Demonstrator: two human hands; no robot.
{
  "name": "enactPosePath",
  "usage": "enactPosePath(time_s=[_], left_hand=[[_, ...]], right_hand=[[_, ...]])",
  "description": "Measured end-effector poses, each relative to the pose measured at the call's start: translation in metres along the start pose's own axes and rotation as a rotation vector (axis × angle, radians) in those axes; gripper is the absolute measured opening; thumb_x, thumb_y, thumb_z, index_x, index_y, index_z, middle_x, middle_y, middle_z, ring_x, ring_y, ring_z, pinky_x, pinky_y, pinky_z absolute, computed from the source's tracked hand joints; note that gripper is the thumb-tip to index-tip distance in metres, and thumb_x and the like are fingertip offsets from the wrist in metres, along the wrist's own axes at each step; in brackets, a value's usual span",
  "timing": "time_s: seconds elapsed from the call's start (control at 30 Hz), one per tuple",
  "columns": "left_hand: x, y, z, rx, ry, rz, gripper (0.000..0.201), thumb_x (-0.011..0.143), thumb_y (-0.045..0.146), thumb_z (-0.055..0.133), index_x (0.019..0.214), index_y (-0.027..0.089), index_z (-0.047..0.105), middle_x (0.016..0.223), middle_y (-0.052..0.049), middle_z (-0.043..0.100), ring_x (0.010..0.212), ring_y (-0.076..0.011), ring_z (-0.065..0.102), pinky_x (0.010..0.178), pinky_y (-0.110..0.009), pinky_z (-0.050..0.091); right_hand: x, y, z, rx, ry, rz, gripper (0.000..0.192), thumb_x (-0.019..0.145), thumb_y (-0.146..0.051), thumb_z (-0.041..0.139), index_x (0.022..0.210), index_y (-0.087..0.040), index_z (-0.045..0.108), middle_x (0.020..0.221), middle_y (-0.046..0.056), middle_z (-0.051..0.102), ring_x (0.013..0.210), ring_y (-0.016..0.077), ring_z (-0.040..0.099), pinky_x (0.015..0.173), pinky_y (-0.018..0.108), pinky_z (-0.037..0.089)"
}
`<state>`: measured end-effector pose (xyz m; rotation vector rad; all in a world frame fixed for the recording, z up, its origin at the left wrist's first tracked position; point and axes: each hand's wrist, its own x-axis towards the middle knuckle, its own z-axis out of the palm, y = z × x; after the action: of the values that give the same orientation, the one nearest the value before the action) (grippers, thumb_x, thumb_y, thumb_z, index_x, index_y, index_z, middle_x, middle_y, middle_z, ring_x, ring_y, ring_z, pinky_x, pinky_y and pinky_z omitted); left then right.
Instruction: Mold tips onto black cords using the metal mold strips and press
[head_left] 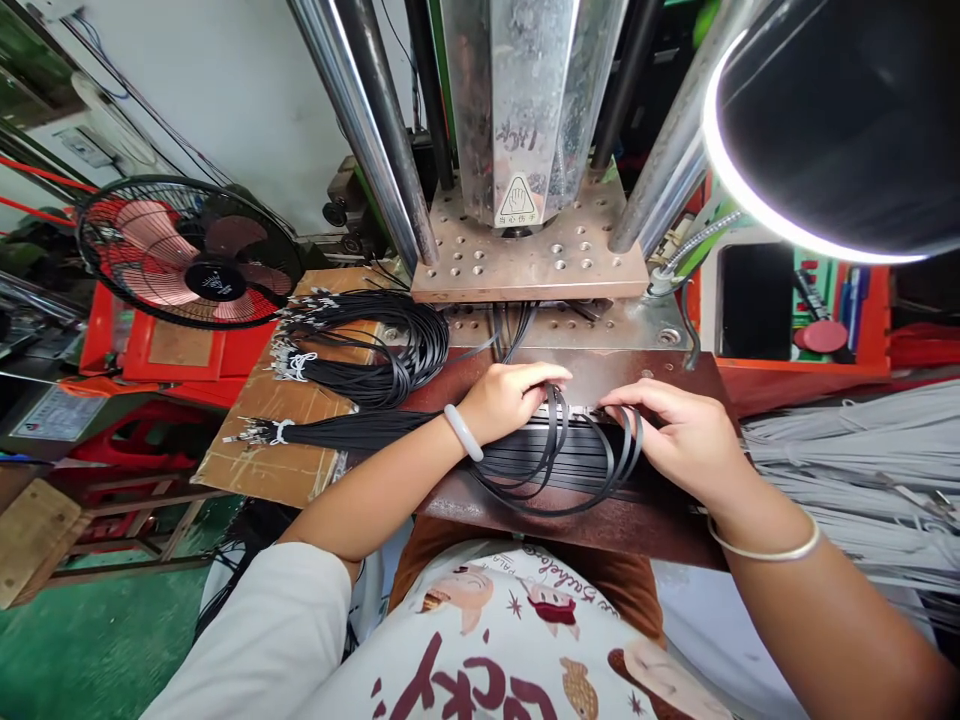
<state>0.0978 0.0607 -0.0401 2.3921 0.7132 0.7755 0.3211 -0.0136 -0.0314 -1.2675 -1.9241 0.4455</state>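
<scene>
While both the left hand (510, 398) and right hand (679, 432) pinch them, the black cables (559, 465) run crosswise, ends looping toward the person.

Bright lamp (832, 130) glare upper right, warped edges

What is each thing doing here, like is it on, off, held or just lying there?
Left hand: fingers down on the metal ends of the cables.
Right hand: fingertips pinching the same row of ends.
Black cables: looped, lying flat on the plate.
Spare bundles: tied, lying on cardboard.
Fan: blades look sharp; cannot tell if on.
Lamp: lit.
Press: raised above the plate.
</scene>
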Motion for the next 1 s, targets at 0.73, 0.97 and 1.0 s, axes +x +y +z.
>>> enactPosePath(time_s=[0.73, 0.97, 1.0], left_hand=[[-0.006, 0.018, 0.002, 0.540, -0.152, 0.409, 0.034, 0.100, 0.015, 0.034, 0.090, 0.016, 0.067, 0.085, -0.008, 0.072, 0.078, -0.0142, 0.064, 0.078, -0.032, 0.045], [-0.017, 0.016, -0.002, 0.489, -0.120, 0.177, 0.022, 0.095, 0.013, 0.047, 0.101, 0.014, 0.068, 0.102, -0.009, 0.072, 0.087, -0.0151, 0.068, 0.075, -0.026, 0.053], [-0.017, 0.014, -0.004, 0.433, -0.071, 0.130, 0.022, 0.092, 0.010, 0.049, 0.100, 0.014, 0.069, 0.103, -0.008, 0.071, 0.088, -0.0145, 0.068, 0.077, -0.025, 0.054]], right_hand=[[-0.014, 0.015, -0.028, -0.714, -0.064, -0.098, 0.024, 0.088, -0.020, 0.048, 0.097, -0.017, 0.070, 0.068, 0.010, 0.048, 0.070, 0.0270, 0.048, 0.060, 0.040, 0.034], [-0.013, 0.006, -0.001, -0.279, 0.118, 0.146, 0.005, 0.085, -0.024, 0.059, 0.088, -0.021, 0.061, 0.063, 0.000, 0.058, 0.057, 0.0169, 0.055, 0.055, 0.031, 0.044], [-0.013, 0.004, 0.002, -0.207, 0.130, 0.170, 0.004, 0.085, -0.025, 0.061, 0.086, -0.021, 0.062, 0.064, -0.001, 0.061, 0.056, 0.0160, 0.056, 0.054, 0.030, 0.044]])
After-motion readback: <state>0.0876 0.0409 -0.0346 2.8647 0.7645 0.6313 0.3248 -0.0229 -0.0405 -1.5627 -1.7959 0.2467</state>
